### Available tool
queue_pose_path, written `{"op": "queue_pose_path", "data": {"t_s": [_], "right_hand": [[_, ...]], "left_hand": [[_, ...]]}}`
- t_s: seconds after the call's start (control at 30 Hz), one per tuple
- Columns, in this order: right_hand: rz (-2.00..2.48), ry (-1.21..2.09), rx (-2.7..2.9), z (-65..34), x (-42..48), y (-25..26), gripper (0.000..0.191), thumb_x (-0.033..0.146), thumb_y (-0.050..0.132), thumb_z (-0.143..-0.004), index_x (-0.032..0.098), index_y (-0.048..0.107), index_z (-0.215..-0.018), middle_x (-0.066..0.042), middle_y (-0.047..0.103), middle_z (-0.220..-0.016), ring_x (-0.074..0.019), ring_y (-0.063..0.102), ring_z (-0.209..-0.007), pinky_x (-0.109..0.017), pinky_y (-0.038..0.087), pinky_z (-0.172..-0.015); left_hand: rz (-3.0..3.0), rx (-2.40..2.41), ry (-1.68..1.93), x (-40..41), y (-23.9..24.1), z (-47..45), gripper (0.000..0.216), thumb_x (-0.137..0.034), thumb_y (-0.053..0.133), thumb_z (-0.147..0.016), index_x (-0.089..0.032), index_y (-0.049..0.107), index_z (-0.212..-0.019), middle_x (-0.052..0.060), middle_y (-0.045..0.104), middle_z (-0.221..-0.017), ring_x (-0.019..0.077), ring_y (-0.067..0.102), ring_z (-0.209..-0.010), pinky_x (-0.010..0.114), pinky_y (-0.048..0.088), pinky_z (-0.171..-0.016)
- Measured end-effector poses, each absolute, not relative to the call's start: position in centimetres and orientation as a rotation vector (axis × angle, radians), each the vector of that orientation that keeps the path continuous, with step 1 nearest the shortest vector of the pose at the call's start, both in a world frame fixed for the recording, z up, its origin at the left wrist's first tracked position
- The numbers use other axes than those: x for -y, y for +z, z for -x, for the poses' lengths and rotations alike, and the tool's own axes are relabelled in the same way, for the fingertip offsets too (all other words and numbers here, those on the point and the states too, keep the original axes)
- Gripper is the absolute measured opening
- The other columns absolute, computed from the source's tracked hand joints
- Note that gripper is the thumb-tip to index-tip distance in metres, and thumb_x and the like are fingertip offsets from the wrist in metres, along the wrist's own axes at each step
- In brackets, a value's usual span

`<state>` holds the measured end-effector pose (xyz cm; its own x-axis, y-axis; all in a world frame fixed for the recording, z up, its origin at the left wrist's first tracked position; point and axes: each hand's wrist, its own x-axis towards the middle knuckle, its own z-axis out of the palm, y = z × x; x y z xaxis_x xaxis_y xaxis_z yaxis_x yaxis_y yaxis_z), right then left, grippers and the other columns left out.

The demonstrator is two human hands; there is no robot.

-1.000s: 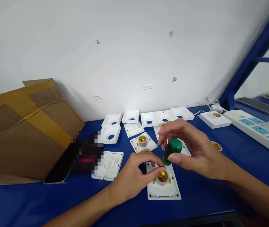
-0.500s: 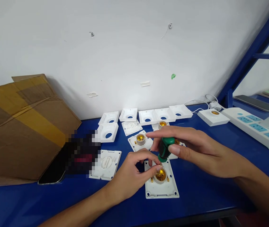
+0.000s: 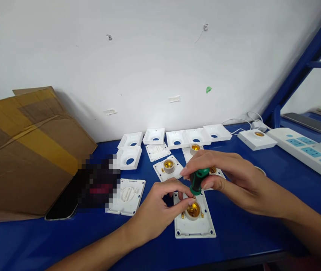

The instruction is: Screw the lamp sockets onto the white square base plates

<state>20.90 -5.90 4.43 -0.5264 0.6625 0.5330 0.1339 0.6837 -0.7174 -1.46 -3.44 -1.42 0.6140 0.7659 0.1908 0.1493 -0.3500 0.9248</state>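
Observation:
A stubby screwdriver (image 3: 196,181) with a green and black handle stands nearly upright in my right hand (image 3: 234,180), gripped between thumb and fingers. Its tip points down at the back rim of a round lamp socket (image 3: 193,211) with a gold-coloured metal inside. That socket sits on a square white base plate (image 3: 196,229) lying on the table, small brass terminals on both sides. My left hand (image 3: 164,205) pinches with thumb and index finger at the screwdriver's tip, against the socket's rim. Whatever is between those fingertips is hidden.
Behind are more plates with sockets (image 3: 167,171) and several white square covers (image 3: 129,158) with round holes. A bare white plate (image 3: 126,197) lies left, near a cardboard box (image 3: 22,162). On the right are an assembled lamp holder (image 3: 257,141) and a power strip (image 3: 304,148).
My right index finger, stretched out before, has curled in around the screwdriver handle. The left hand keeps its pinch at the socket. The whole view has shifted slightly.

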Motion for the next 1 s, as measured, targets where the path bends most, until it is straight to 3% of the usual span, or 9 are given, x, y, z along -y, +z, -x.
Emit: {"op": "queue_pose_path", "data": {"t_s": [0.13,0.4,0.67,0.83,1.0], "right_hand": [[0.602,0.794,2.042,-20.83,5.83,4.51,0.036,0.006,0.052,-0.104,0.018,0.066,-0.135,-0.003,0.073,-0.115,-0.013,0.066,-0.1,-0.031,0.048,-0.098],[0.625,0.76,2.023,-20.73,5.9,4.55,0.03,0.014,0.06,-0.105,0.02,0.068,-0.133,-0.003,0.075,-0.112,-0.0111,0.066,-0.094,-0.026,0.051,-0.087],[0.688,0.785,2.037,-21.07,6.22,4.91,0.04,0.017,0.061,-0.105,0.029,0.063,-0.143,-0.005,0.076,-0.126,-0.018,0.069,-0.112,-0.034,0.054,-0.094],[0.654,0.739,2.07,-21.06,6.18,4.92,0.042,0.015,0.064,-0.103,0.028,0.064,-0.143,-0.004,0.077,-0.122,-0.0183,0.069,-0.106,-0.04,0.05,-0.104],[0.625,0.679,2.037,-20.92,5.93,4.46,0.041,0.017,0.071,-0.099,0.027,0.067,-0.138,-0.004,0.078,-0.112,-0.0189,0.067,-0.096,-0.041,0.053,-0.094]], "left_hand": [[-1.842,-0.739,0.789,3.43,-1.5,1.44,0.003,-0.017,0.078,-0.09,-0.018,0.079,-0.089,0.0,0.076,-0.084,0.015,0.066,-0.078,0.025,0.05,-0.078],[-1.866,-0.711,0.789,3.45,-1.45,1.4,0.007,-0.016,0.076,-0.092,-0.019,0.077,-0.085,-0.001,0.077,-0.083,0.0147,0.066,-0.076,0.026,0.05,-0.078],[-1.887,-0.728,0.811,3.57,-1.57,1.4,0.009,-0.015,0.075,-0.092,-0.02,0.077,-0.084,-0.001,0.077,-0.084,0.016,0.068,-0.078,0.026,0.051,-0.077],[-1.898,-0.731,0.803,3.63,-1.4,1.42,0.006,-0.016,0.074,-0.093,-0.02,0.079,-0.09,0.001,0.077,-0.086,0.0182,0.07,-0.082,0.028,0.052,-0.079],[-1.915,-0.718,0.767,3.56,-1.11,1.3,0.008,-0.018,0.071,-0.094,-0.018,0.078,-0.092,0.003,0.076,-0.087,0.0199,0.07,-0.084,0.029,0.052,-0.081]]}}
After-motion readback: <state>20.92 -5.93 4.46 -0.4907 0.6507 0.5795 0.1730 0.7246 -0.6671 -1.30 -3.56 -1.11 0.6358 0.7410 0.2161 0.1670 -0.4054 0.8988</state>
